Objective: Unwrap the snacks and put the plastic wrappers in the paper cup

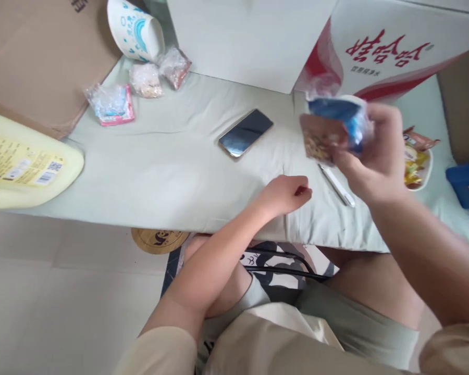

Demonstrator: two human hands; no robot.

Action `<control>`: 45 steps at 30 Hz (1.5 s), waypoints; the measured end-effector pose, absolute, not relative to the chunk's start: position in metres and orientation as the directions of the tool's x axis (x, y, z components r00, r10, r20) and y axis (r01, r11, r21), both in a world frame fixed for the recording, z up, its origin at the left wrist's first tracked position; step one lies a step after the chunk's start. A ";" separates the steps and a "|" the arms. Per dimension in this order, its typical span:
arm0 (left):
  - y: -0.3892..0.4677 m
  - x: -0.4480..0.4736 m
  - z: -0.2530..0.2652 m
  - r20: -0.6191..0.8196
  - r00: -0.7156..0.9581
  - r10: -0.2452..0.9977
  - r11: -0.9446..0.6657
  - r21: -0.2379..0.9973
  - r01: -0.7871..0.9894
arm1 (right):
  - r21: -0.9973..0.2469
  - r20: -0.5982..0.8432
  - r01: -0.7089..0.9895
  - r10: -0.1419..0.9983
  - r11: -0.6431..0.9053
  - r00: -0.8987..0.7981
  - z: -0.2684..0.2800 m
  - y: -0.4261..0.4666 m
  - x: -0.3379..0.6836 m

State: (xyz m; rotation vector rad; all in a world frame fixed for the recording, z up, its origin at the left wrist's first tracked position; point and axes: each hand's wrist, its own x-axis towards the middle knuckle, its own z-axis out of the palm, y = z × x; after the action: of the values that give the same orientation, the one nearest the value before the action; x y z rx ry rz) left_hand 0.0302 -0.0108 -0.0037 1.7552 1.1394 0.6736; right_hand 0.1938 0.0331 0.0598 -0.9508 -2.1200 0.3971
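Observation:
My right hand (379, 151) is raised over the right part of the cloth-covered table (140, 177). It grips a snack packet (328, 127) with blue and brown printing and clear, crinkled wrap, blurred by motion. My left hand (287, 195) rests near the table's front edge with its fingers curled; a small dark hollow shows between them, and whatever might be inside is hidden. A dark-screened phone (246, 133) lies beyond it. Between my hands is a white pen-like stick (338, 185). Partly behind my right hand stands a bowl of wrapped snacks (418, 161).
At the left back lie a tipped paper cup (135, 31), a pink packet (115, 107) and two clear-wrapped packets (146, 80). A yellow bottle (27, 166) lies at left beside a cardboard box (35, 62). White-and-red cartons (386, 47) line the back; a blue container (467, 182) is at right.

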 end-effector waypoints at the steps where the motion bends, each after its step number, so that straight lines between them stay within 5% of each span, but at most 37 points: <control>1: -0.009 0.032 -0.004 -0.042 0.407 0.913 -0.123 0.920 0.371 | -0.553 0.581 0.481 0.729 0.680 -0.363 0.052 0.022 0.215; 5: 0.000 0.046 -0.011 -0.237 0.424 0.874 0.221 0.971 0.087 | -0.533 0.603 0.559 0.748 0.635 -0.275 0.014 -0.005 0.262; 10: 0.009 0.058 -0.017 -0.415 0.582 0.699 0.617 0.761 -0.198 | -0.507 0.525 0.565 0.753 0.651 -0.397 -0.017 -0.005 0.271; 19: 0.016 0.062 -0.025 -0.408 0.290 0.866 0.492 0.798 -0.348 | -0.525 0.459 0.565 0.771 0.636 -0.441 -0.027 -0.014 0.274; 27: 0.014 0.074 -0.022 -0.257 0.253 0.933 0.342 0.852 -0.396 | -0.507 0.499 0.592 0.773 0.626 -0.391 -0.032 -0.018 0.265; 34: 0.013 0.065 -0.012 -0.302 0.234 0.924 0.374 0.843 -0.387 | -0.387 0.426 0.706 0.794 0.593 -0.433 -0.038 -0.022 0.254; 39: 0.015 0.056 -0.021 -0.254 0.221 0.942 0.326 0.850 -0.413 | -0.406 0.423 0.630 0.747 0.662 -0.513 -0.036 -0.020 0.255; 45: 0.029 0.037 -0.039 -0.068 0.073 0.995 0.090 0.926 -0.367 | -0.364 0.326 0.899 0.938 0.242 -0.120 -0.037 0.000 0.284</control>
State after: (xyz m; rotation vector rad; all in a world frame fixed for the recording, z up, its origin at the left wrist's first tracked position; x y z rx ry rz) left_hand 0.0375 0.0287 -0.0388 0.8987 0.9235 1.2645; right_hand 0.2835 -0.0003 -0.0375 -1.6733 -2.0350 0.1044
